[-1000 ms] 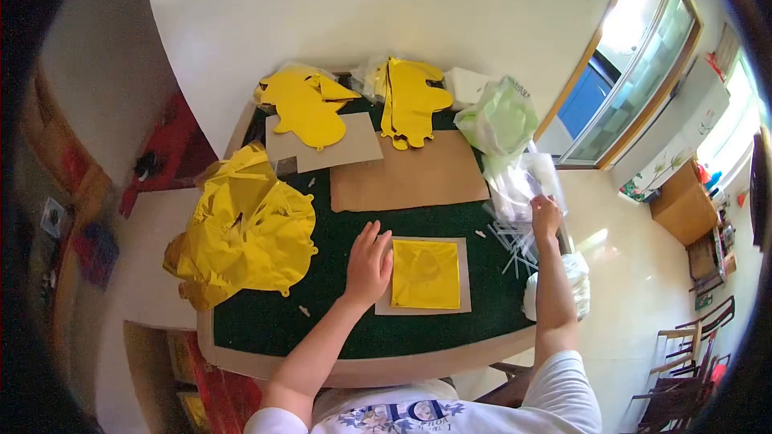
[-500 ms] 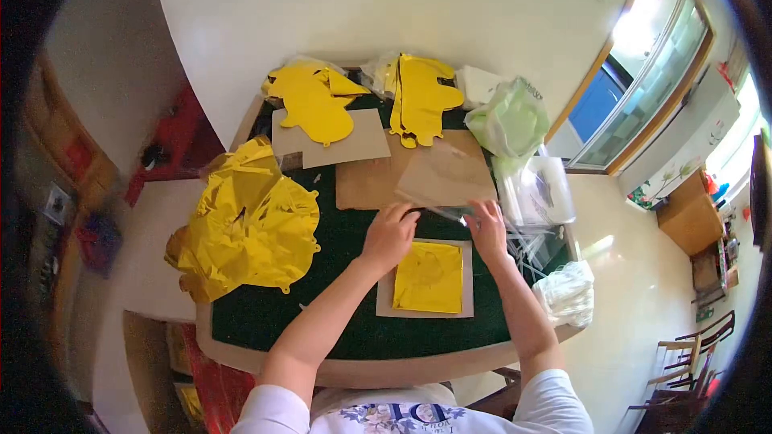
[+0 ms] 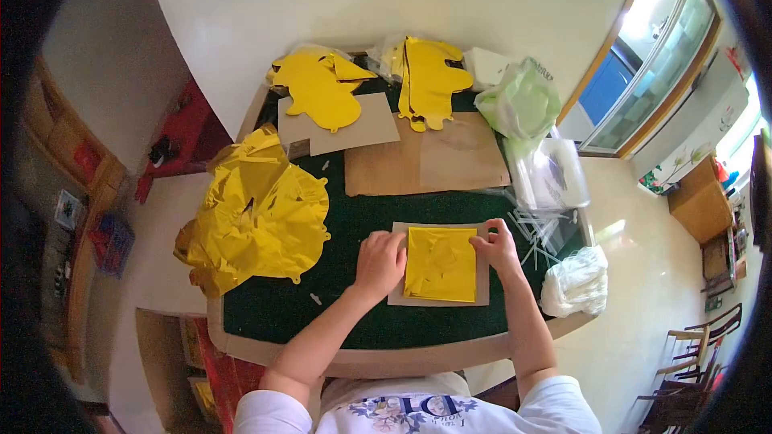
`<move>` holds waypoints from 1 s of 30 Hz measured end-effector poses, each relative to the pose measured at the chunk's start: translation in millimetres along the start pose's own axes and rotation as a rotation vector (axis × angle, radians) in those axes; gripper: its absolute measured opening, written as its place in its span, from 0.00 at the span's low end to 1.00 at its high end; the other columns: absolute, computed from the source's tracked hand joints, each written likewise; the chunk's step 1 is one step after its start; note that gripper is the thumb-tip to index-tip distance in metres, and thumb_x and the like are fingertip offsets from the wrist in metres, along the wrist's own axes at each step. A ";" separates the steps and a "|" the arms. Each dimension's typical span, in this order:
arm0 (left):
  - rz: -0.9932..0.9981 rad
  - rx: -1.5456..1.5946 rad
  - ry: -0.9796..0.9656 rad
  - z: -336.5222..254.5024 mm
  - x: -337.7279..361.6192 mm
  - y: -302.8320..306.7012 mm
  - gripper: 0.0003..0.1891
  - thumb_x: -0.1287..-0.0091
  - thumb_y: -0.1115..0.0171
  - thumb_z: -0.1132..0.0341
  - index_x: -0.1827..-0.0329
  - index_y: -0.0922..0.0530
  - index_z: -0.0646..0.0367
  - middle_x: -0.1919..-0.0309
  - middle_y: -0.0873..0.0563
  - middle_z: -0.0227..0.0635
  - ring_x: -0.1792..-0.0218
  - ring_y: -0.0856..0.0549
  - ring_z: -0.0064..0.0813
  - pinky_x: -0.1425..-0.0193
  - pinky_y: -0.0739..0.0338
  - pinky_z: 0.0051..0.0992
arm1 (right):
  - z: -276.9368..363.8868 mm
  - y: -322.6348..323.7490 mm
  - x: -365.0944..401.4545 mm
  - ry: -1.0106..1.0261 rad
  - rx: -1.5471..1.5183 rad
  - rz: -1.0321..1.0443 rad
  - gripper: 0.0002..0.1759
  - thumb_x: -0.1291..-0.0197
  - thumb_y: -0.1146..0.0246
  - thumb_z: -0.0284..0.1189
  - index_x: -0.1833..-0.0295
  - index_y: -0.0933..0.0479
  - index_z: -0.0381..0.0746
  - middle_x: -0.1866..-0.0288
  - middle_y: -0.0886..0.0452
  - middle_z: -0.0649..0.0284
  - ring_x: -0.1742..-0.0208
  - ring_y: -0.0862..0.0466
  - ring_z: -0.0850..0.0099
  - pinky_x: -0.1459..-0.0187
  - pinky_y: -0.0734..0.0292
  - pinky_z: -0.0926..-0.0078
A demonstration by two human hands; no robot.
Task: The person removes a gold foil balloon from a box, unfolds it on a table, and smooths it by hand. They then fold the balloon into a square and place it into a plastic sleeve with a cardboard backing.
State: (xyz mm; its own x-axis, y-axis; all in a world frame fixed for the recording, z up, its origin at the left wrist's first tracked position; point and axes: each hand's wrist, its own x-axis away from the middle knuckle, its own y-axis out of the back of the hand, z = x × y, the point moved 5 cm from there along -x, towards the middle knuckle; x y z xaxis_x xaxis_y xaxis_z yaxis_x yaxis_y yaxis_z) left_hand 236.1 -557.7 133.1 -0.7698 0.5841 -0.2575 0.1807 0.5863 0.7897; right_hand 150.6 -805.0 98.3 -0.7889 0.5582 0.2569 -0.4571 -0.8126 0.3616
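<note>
A folded square of yellow foil (image 3: pixel 441 265) lies flat on a grey card (image 3: pixel 396 292) near the front of the green-topped table (image 3: pixel 289 329). My left hand (image 3: pixel 382 264) is at the upper left edge of the card, its fingers pressed together beside the foil. At the upper right corner, my right hand (image 3: pixel 497 247) pinches the edge of the foil and card. Further back lies brown cardboard (image 3: pixel 382 169), with a clear plastic sheet (image 3: pixel 465 154) over its right part.
Crumpled yellow foil (image 3: pixel 257 213) fills the left side. Flat yellow foil shapes (image 3: pixel 322 96) (image 3: pixel 434 84) lie at the back. On the right are a green plastic bag (image 3: pixel 523 100), clear bags (image 3: pixel 551 175), white sticks (image 3: pixel 537 235) and a white bundle (image 3: pixel 576 283).
Both hands have come down and nearer to the body, from the clear plastic to the sides of the foil square. The plastic is out of my hands. The view has shifted slightly.
</note>
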 end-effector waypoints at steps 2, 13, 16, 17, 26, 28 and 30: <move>0.016 0.005 -0.046 -0.5 -27.4 3.6 0.12 0.37 0.41 0.71 0.51 0.22 0.62 0.53 0.17 0.43 0.44 0.22 0.41 0.39 0.29 0.40 | 2.3 2.8 4.1 -0.005 -0.105 -0.007 0.21 0.44 0.32 0.24 0.48 0.33 0.38 0.63 0.16 0.57 0.63 0.17 0.73 0.63 0.24 0.74; 0.105 -0.106 -0.365 -13.5 -163.3 -85.4 0.17 0.34 0.49 0.71 0.42 0.23 0.62 0.42 0.21 0.43 0.38 0.26 0.42 0.35 0.30 0.40 | -42.8 68.7 34.1 0.011 -0.508 -0.028 0.22 0.45 0.33 0.19 0.47 0.33 0.41 0.61 0.16 0.57 0.65 0.17 0.73 0.64 0.23 0.79; 0.071 -0.248 -0.474 -5.8 -109.8 -74.4 0.16 0.33 0.49 0.70 0.44 0.22 0.60 0.44 0.21 0.40 0.38 0.26 0.40 0.36 0.30 0.42 | -39.1 82.7 50.3 -0.013 -0.559 -0.019 0.21 0.44 0.34 0.18 0.46 0.32 0.42 0.58 0.16 0.56 0.61 0.16 0.72 0.60 0.21 0.77; 0.090 -0.245 -0.471 -5.6 -86.0 -65.2 0.16 0.34 0.48 0.69 0.44 0.22 0.59 0.45 0.21 0.39 0.39 0.26 0.39 0.37 0.29 0.42 | -46.0 87.0 52.8 0.006 -0.580 -0.012 0.22 0.43 0.35 0.19 0.45 0.32 0.41 0.58 0.16 0.57 0.61 0.16 0.71 0.60 0.19 0.76; 0.080 -0.292 -0.392 -17.5 -24.3 -21.2 0.10 0.40 0.40 0.69 0.56 0.21 0.58 0.60 0.20 0.34 0.54 0.21 0.35 0.52 0.22 0.35 | -42.0 75.3 52.4 -0.028 -0.343 -0.063 0.21 0.45 0.34 0.19 0.47 0.33 0.40 0.63 0.15 0.59 0.66 0.17 0.75 0.67 0.23 0.80; 0.063 -0.336 -0.400 -18.1 -30.9 -28.0 0.07 0.40 0.40 0.68 0.61 0.22 0.58 0.63 0.21 0.35 0.56 0.21 0.36 0.56 0.21 0.35 | -39.4 70.0 48.8 -0.022 -0.339 -0.069 0.21 0.45 0.33 0.18 0.48 0.33 0.40 0.63 0.15 0.58 0.66 0.18 0.76 0.67 0.24 0.80; 0.058 -0.259 -0.340 -15.6 -38.5 -29.7 0.05 0.40 0.41 0.68 0.63 0.23 0.58 0.65 0.20 0.36 0.58 0.20 0.37 0.58 0.21 0.35 | -48.7 61.5 34.4 0.024 -0.289 -0.035 0.22 0.45 0.34 0.19 0.47 0.33 0.40 0.61 0.15 0.56 0.65 0.17 0.74 0.66 0.22 0.78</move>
State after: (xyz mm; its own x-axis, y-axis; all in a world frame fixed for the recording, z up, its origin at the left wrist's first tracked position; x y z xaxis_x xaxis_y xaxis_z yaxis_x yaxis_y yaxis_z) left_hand 250.8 -606.3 128.3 -0.5097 0.7890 -0.3432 0.0244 0.4120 0.9109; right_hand 75.5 -843.9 85.7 -0.7787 0.5853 0.2259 -0.5793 -0.8091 0.0990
